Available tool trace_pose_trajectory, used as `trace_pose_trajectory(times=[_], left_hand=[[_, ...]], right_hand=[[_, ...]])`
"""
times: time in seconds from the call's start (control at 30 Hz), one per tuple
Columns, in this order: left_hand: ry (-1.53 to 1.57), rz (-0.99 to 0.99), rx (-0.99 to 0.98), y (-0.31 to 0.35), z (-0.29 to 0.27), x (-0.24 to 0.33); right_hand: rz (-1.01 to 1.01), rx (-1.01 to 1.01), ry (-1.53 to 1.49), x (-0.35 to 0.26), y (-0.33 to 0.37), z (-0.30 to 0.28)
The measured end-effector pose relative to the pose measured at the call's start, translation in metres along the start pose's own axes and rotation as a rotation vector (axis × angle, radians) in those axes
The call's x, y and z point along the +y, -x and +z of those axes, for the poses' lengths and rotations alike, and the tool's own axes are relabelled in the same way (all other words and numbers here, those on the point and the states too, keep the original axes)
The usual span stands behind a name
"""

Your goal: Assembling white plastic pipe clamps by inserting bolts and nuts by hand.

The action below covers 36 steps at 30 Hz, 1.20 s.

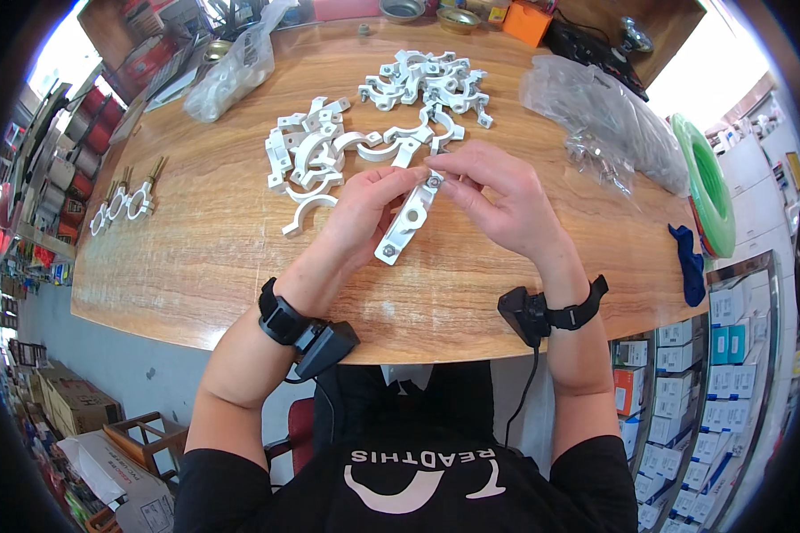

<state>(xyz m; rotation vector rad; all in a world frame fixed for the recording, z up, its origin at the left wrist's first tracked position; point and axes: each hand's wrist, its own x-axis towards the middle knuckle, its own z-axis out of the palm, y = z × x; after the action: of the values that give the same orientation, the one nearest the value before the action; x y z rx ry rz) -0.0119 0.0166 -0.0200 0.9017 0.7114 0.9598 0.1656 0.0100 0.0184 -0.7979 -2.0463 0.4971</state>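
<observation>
Both hands — left [364,209] & right [498,200] — pinched on white pipe clamp [409,222] w/ screw, above wooden table [204,258].

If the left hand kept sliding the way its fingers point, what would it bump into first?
The left hand points up and to the right, at the white clamp it already holds. Just past that are the right hand's fingertips, so probably those come first. Farther on lies the pile of white clamp halves.
</observation>
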Motion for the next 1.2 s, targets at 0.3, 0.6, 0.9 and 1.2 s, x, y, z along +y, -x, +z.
trace_pose_trajectory(times=[0.3,0.6,0.9,1.2], left_hand=[[0.091,-0.041,-0.038,0.0013,0.0018,0.0020],[0.139,-0.079,-0.010,0.0049,0.0061,0.0032],[0.128,-0.109,-0.041,0.0033,0.0062,0.0023],[0.160,-0.126,-0.027,0.0032,0.0044,0.0039]], right_hand=[[-0.095,-0.026,-0.013,0.0067,-0.0015,0.0016],[-0.087,0.008,-0.078,0.0074,-0.0007,0.0048],[0.056,-0.054,-0.139,0.0025,-0.0009,0.0031],[0.067,-0.043,-0.151,0.0046,-0.0007,0.0050]])
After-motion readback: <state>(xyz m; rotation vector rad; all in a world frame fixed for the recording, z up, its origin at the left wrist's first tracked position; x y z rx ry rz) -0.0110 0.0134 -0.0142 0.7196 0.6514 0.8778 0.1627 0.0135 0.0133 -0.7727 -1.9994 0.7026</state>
